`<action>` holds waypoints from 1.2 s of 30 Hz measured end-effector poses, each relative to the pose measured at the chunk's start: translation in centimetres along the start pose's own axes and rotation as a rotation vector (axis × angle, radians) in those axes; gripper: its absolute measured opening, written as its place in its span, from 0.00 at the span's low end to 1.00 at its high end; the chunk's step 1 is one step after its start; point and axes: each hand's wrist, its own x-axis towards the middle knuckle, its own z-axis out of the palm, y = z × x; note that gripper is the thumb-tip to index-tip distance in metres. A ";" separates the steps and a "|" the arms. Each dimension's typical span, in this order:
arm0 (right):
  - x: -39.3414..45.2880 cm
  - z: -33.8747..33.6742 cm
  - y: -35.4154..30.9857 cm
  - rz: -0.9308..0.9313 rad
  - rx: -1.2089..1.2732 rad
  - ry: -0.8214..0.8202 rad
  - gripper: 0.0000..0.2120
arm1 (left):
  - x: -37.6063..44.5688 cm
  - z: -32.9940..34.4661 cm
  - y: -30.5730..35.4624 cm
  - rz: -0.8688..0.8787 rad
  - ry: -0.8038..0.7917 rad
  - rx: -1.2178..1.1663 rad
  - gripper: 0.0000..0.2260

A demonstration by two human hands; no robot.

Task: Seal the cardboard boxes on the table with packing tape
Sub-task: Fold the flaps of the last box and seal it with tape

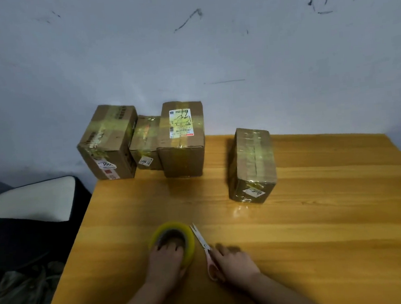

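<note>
Along the surface's (319, 214) far-left edge stand three cardboard boxes: a left box (109, 144), a small middle box (146, 141) and a labelled box (181, 139), all showing glossy tape. The left one looks to overhang that corner, so a nudge could tip it off.

Near the front edge, the left hand (166, 262) lies over the tape roll (173, 240), fingers curled into its core. A loose end could stick back on itself if pulled carelessly.

Just beside the roll, the scissors (203, 245) lie with blades pointing away; the right hand (234, 262) rests on their handles, grip unclear. A hasty lift could nick the other hand.

Toward the far middle stands a fourth box (252, 164), heavily taped.
</note>
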 end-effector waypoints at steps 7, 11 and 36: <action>-0.8 -4.9 9.6 0.155 0.161 0.998 0.19 | 1.1 -4.3 0.4 0.048 0.070 -0.081 0.17; -0.1 -10.9 14.4 0.282 0.137 0.925 0.29 | 4.1 -10.1 3.5 0.076 0.295 -0.334 0.11; 1.8 -7.7 20.0 -0.259 -0.277 0.691 0.32 | 12.7 -11.1 13.4 0.163 0.390 -0.130 0.43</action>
